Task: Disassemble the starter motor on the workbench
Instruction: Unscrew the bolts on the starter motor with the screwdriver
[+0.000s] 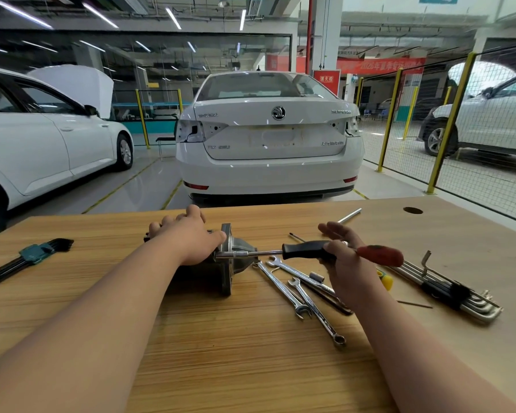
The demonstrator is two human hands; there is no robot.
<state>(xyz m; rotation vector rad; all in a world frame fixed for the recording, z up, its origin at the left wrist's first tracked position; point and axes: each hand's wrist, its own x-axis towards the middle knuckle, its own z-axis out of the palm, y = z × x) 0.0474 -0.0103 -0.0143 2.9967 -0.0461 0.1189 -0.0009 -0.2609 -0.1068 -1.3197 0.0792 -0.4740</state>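
The starter motor (239, 244) lies on its side near the middle of the wooden workbench (221, 353), its flange standing upright. My left hand (188, 236) rests over the motor's body, fingers curled over the far side and thumb against the flange. A ratchet wrench (301, 250) with a black handle reaches from the right onto the motor's near side. My right hand (346, 263) holds that handle between thumb and palm, its fingers stretched out beyond it.
Several combination wrenches (298, 293) and a small socket (316, 277) lie right of the motor. A red-handled screwdriver (379, 254) and a hex key set (447, 290) lie further right, another hex key set (33, 254) at far left. A white car (268, 138) stands beyond the bench.
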